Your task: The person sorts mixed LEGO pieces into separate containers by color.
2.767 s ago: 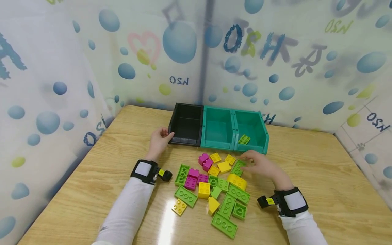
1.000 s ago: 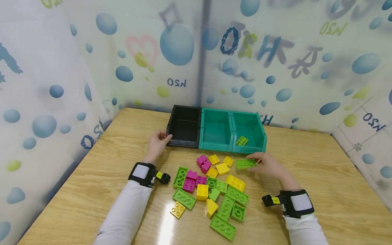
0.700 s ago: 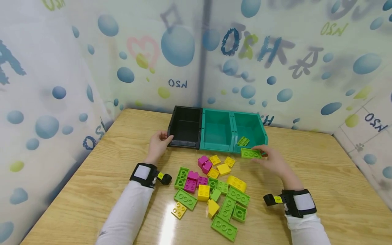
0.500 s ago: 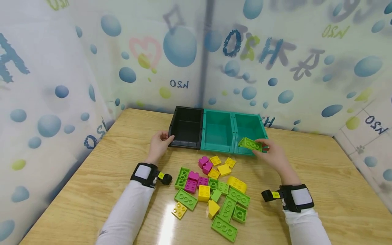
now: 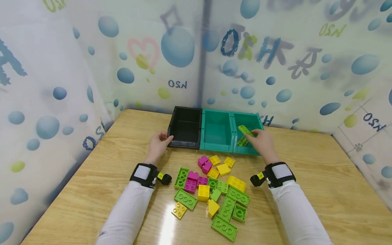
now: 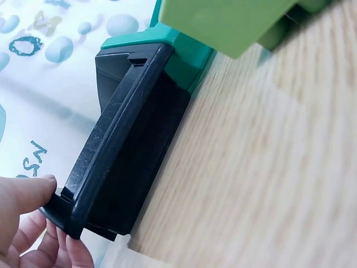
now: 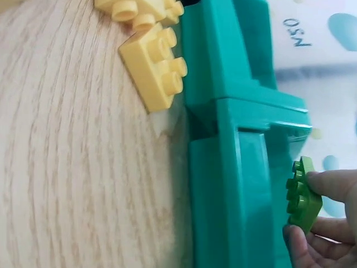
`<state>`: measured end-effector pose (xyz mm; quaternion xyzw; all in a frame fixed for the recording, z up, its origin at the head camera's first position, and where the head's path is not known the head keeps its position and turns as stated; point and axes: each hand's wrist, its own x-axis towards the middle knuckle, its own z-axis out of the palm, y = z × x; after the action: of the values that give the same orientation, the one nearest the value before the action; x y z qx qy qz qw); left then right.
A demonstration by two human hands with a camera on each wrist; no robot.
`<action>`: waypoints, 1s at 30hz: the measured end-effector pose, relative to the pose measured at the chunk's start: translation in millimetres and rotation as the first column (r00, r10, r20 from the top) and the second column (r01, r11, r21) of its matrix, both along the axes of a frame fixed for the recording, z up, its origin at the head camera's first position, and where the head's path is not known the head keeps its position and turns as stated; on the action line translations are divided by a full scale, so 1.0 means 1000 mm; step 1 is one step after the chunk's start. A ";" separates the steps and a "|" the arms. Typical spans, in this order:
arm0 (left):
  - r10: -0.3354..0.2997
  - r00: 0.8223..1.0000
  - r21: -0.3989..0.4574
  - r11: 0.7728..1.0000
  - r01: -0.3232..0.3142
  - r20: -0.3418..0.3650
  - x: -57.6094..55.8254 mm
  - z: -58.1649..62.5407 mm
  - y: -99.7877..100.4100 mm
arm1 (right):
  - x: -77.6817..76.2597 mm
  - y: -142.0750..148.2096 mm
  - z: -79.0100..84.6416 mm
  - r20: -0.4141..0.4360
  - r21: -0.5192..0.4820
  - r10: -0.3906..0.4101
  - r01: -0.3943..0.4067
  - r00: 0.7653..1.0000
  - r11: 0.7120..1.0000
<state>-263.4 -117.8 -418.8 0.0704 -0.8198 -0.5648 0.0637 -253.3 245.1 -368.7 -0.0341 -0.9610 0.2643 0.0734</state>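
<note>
At the black bin point(image 5: 185, 126), my left hand point(image 5: 157, 146) pinches the front left corner; in the left wrist view the thumb point(image 6: 33, 192) presses the rim from above, with the fingers below. My right hand point(image 5: 263, 142) holds a long green building brick point(image 5: 245, 130) over the right teal bin point(image 5: 259, 123). In the right wrist view that held brick point(image 7: 304, 195) shows its studs, gripped between thumb and fingers. Another green brick point(image 5: 242, 141) lies inside the same bin, partly hidden by the hand. Loose green, yellow and magenta bricks point(image 5: 190, 185) are spread before the bins.
A middle teal bin point(image 5: 216, 131) joins the black one and the right teal one in a row at the table's back. A yellow brick point(image 7: 153, 70) sits close to the teal bins' front. Behind the wooden table point(image 5: 324, 170) hangs a patterned curtain point(image 5: 275, 68).
My right hand has picked up the long green brick from the table, raised it over the right teal bin and turned it. My left hand stays at the black bin's corner.
</note>
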 end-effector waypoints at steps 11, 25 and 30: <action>0.012 1.000 0.017 1.000 -0.012 0.000 0.002 -0.004 -0.001 | -0.014 -0.007 -0.022 0.050 -0.053 -0.014 0.017 0.999 0.998; 0.007 1.000 0.020 1.000 -0.007 -0.008 -0.002 -0.002 -0.001 | -0.016 -0.014 -0.033 -0.013 0.028 -0.027 0.027 1.000 0.999; 0.009 1.000 0.026 1.000 -0.008 -0.018 -0.002 -0.003 -0.001 | -0.017 -0.015 -0.034 0.027 0.063 0.012 -0.014 1.000 0.998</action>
<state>-265.7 -118.8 -422.1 0.0697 -0.8116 -0.5755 0.0726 -269.9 230.5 -402.8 -0.0290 -0.9701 0.2336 0.0599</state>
